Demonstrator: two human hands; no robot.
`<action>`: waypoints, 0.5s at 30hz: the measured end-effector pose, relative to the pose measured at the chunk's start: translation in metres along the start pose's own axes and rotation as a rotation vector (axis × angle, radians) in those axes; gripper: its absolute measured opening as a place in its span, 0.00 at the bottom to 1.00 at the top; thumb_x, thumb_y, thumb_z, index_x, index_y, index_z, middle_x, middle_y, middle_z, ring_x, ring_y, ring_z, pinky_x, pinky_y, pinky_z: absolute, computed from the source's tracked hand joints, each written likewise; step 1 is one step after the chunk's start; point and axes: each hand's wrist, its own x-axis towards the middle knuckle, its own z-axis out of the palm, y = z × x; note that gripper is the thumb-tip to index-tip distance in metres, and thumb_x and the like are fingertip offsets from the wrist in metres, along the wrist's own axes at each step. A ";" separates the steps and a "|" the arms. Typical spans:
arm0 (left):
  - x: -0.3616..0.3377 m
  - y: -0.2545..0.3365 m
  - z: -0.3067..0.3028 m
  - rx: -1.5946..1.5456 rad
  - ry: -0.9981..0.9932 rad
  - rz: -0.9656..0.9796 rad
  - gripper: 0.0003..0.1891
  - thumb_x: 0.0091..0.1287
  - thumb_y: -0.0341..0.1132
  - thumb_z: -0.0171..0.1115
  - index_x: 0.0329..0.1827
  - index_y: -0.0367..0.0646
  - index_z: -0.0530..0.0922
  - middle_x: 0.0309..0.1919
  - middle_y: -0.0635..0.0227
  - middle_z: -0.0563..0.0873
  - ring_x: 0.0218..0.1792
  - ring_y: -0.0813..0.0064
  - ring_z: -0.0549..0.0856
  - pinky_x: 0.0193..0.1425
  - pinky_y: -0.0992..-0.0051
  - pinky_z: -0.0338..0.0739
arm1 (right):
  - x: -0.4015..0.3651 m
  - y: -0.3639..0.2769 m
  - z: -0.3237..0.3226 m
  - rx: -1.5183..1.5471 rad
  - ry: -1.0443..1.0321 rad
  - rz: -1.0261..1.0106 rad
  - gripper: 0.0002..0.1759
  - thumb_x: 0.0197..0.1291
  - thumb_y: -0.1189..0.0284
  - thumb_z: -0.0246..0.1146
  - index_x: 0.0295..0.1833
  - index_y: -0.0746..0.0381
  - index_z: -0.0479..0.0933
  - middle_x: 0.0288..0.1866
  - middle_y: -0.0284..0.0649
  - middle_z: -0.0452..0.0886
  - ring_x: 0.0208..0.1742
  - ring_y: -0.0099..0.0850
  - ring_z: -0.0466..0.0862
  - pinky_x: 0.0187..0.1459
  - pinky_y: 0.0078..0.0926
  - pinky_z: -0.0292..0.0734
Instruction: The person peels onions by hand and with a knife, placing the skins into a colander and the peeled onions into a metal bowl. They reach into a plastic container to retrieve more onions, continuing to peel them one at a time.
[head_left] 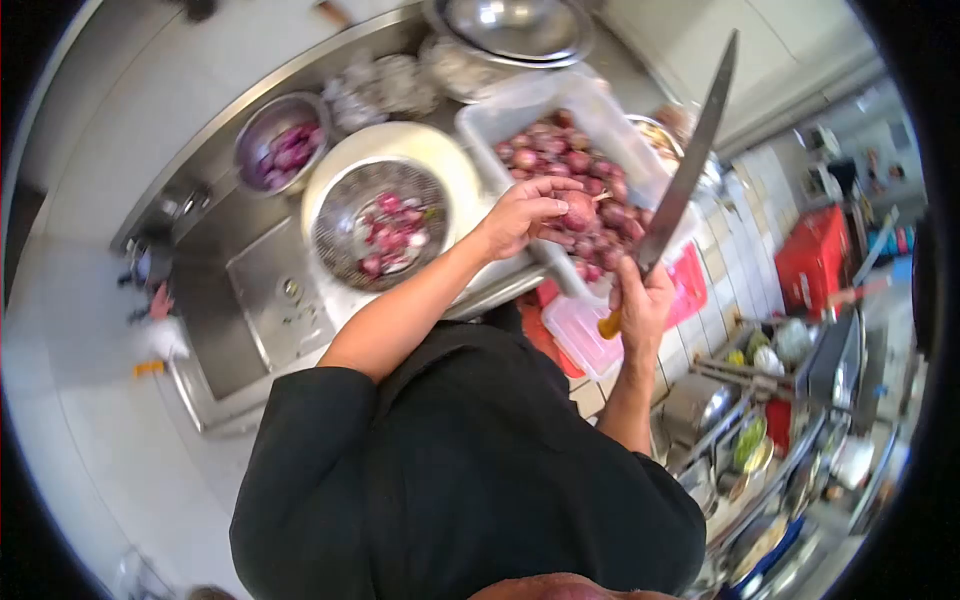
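My left hand (pixel 525 217) is closed around a red onion (pixel 578 211), above a translucent plastic bin (pixel 490 115) full of red onions (pixel 555 145). In my right hand (pixel 643 298) is a large knife (pixel 690 165) with a yellowish handle. Its long blade points up and away, over the bin's right side. Left of my left hand, a perforated metal colander (pixel 335 215) holds peeled onions and bits of skin. It rests on a pale round board or lid (pixel 445 160).
A steel sink basin (pixel 255 290) lies at the left. Behind it stands a metal bowl (pixel 245 150) with purple onion pieces. Stacked steel bowls (pixel 520 30) and plastic bags (pixel 385 90) sit at the back. A pink plastic lid or tray (pixel 585 335) lies below the bin. Right are a red box (pixel 812 260) and crowded shelves.
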 end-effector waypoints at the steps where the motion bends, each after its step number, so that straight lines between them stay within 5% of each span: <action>1: -0.023 0.006 -0.010 -0.114 0.014 0.070 0.24 0.70 0.32 0.60 0.69 0.39 0.70 0.57 0.59 0.81 0.53 0.64 0.86 0.52 0.61 0.87 | -0.004 -0.001 0.012 -0.024 -0.034 -0.002 0.10 0.70 0.73 0.61 0.52 0.65 0.80 0.24 0.27 0.74 0.19 0.15 0.69 0.22 0.15 0.63; 2: -0.050 0.014 -0.019 -0.116 0.106 0.133 0.26 0.72 0.33 0.57 0.72 0.40 0.67 0.59 0.58 0.81 0.55 0.63 0.85 0.52 0.61 0.87 | -0.006 0.005 0.022 -0.062 -0.102 0.011 0.19 0.69 0.74 0.61 0.63 0.65 0.77 0.26 0.26 0.75 0.22 0.15 0.69 0.23 0.15 0.64; 5: -0.124 0.018 -0.051 -0.115 0.371 0.212 0.24 0.76 0.37 0.55 0.72 0.39 0.68 0.60 0.58 0.80 0.55 0.64 0.85 0.52 0.63 0.85 | -0.007 0.039 0.051 -0.166 -0.361 0.078 0.27 0.66 0.75 0.65 0.70 0.65 0.72 0.41 0.36 0.85 0.31 0.17 0.77 0.34 0.16 0.74; 7: -0.163 0.014 -0.068 -0.126 0.490 0.279 0.25 0.76 0.37 0.56 0.73 0.40 0.67 0.61 0.59 0.80 0.56 0.66 0.83 0.54 0.66 0.84 | -0.012 0.046 0.085 -0.246 -0.453 -0.006 0.27 0.66 0.73 0.66 0.69 0.68 0.73 0.64 0.47 0.81 0.65 0.32 0.78 0.67 0.29 0.68; 12: -0.217 0.015 -0.072 0.061 0.719 0.400 0.29 0.68 0.25 0.63 0.73 0.41 0.68 0.58 0.61 0.81 0.54 0.72 0.84 0.50 0.74 0.83 | -0.011 0.060 0.148 -0.400 -0.754 -0.074 0.33 0.63 0.57 0.69 0.67 0.66 0.74 0.59 0.55 0.83 0.61 0.40 0.83 0.63 0.32 0.73; 15: -0.224 0.021 -0.062 0.090 0.765 0.441 0.28 0.68 0.26 0.63 0.71 0.37 0.67 0.59 0.61 0.81 0.56 0.69 0.83 0.54 0.70 0.83 | -0.012 0.056 0.178 -0.496 -0.833 -0.254 0.37 0.61 0.49 0.68 0.67 0.64 0.75 0.56 0.58 0.83 0.60 0.49 0.83 0.60 0.37 0.76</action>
